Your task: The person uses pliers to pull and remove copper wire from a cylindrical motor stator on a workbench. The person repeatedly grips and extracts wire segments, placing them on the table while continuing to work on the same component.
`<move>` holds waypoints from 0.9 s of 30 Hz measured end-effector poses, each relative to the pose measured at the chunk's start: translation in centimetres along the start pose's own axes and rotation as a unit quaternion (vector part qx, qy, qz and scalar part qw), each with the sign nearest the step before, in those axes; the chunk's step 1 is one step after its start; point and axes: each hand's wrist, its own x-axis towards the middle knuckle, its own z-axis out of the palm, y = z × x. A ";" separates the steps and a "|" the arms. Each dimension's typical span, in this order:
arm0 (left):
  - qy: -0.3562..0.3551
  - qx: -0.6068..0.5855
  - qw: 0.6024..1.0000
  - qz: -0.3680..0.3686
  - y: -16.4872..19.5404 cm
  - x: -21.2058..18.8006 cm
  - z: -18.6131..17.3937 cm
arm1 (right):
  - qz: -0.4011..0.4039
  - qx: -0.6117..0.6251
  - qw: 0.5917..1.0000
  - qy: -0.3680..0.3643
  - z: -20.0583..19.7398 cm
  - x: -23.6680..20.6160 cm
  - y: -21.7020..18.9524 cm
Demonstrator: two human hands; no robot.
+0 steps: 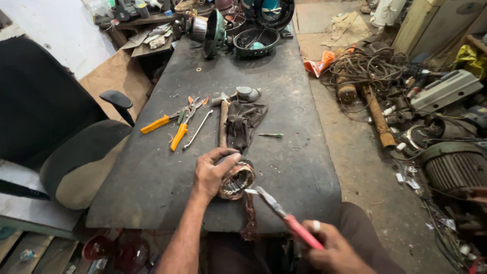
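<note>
While the left hand [210,175] curls over the top of a round motor stator with copper-coloured windings [236,180], its fingers and thumb are closed around the ring's outer shell in a firm grip, holding it tilted on its side so that the open bore faces the person. The stator rests close to the near edge of the dark, worn counter [284,91], roughly midway along that edge, and a bundle of loose reddish-brown copper wire [249,215] hangs from its underside down past the edge. The right hand [335,248] is wrapped tightly around the red handles of a pair of pliers [281,213], a pale ring showing on one finger; the grip is closed on the handles, and the grey metal nose of the pliers reaches up to touch the stator's rim at its right side, though whether the nose is pinching a wire there cannot be told. Farther back on the counter, toward its middle, lie a wooden-handled hammer [223,122], a crumpled dark brown cloth [242,122], a small green-handled screwdriver [271,135], orange-handled snips [181,129] and a yellow-handled tool [158,123], all well apart from both hands. At the far edge sit dark green round motor housings [253,40]. A black office chair [61,132] stands beside the counter's left edge, and tangled wire and motor parts [406,101] cover the floor beyond the right edge.
</note>
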 end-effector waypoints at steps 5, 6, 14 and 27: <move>-0.034 -0.032 0.997 -0.054 0.7 -0.2 0.9 | -0.055 0.239 0.969 0.010 -4.8 -2.2 0.6; -0.049 -0.091 0.990 -0.093 1.0 -0.1 1.2 | -0.018 0.201 0.979 0.034 -5.1 -2.5 0.4; -0.006 0.114 0.993 0.001 1.9 -0.4 1.4 | 0.029 0.311 0.913 -0.263 2.1 -0.8 -1.1; -0.024 0.050 0.998 0.013 1.1 -0.8 1.0 | 0.222 0.418 0.866 -0.159 10.2 3.1 -11.4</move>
